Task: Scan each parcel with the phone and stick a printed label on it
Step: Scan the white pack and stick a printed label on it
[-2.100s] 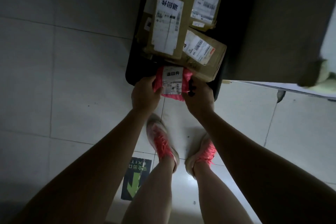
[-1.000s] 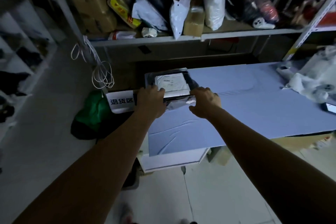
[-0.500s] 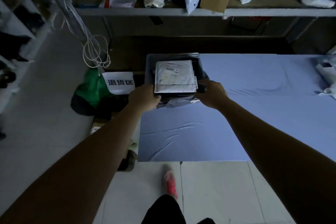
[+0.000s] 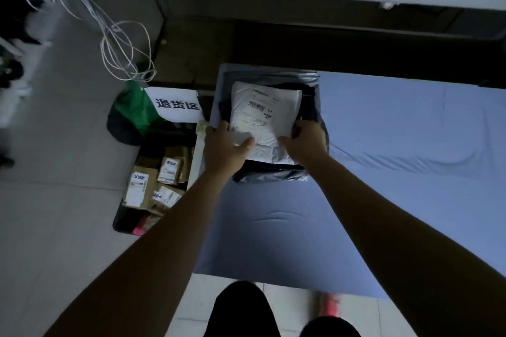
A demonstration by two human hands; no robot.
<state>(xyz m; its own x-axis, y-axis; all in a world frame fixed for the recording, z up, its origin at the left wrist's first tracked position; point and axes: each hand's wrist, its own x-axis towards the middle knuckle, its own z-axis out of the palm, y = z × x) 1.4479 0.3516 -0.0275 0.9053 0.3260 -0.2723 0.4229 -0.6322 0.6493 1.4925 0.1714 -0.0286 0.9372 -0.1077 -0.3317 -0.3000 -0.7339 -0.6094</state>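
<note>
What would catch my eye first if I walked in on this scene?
Most likely the two hands: the left hand and right hand grip the near edge of a white parcel lying on dark grey bags at the far left corner of the blue table. Next, the white sign with bold black characters just left of that corner, and nearer, on the floor, labelled cardboard boxes.

Both bare arms reach forward and converge on the white parcel [image 4: 265, 112]. The left hand [image 4: 227, 146] grips its near-left corner, thumb laid on top, fingers hidden beneath. The right hand [image 4: 308, 142] grips its near-right edge, thumb on top, fingers curled round the side.
</note>
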